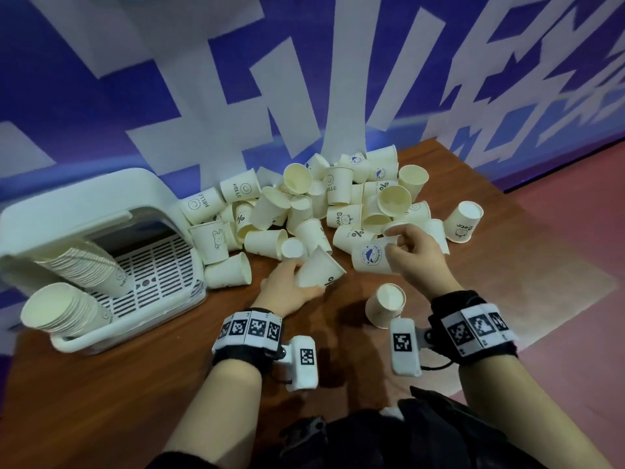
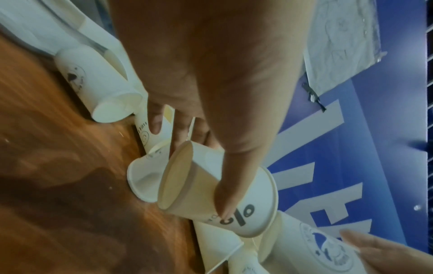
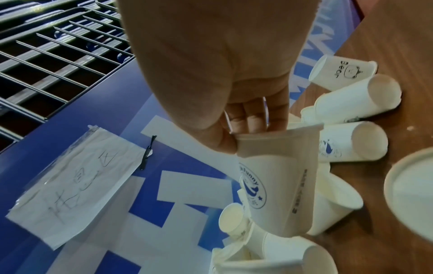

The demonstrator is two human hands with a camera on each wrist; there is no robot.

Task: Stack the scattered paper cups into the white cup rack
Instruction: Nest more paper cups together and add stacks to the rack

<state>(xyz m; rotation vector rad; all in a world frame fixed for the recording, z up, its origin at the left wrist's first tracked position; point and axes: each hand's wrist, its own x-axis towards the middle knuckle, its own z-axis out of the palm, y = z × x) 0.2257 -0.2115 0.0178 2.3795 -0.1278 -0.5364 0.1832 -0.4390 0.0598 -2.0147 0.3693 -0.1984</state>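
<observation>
Paper cups fill both my fists: left hand (image 1: pixel 287 289) grips percent-mark cup (image 1: pixel 319 272), right hand (image 1: pixel 414 255) pinches whale-logo cup (image 1: pixel 370 257); nest gently before racking.

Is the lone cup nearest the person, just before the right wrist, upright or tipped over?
Tipped. The lone cup lies tilted on the wooden table, its round end turned up toward the camera; mouth or base, cannot tell.

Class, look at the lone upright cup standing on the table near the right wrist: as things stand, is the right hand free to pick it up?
Probably not at once: the right hand already grips the whale-logo cup. The lone upright cup stands apart, with nothing over it.
</observation>
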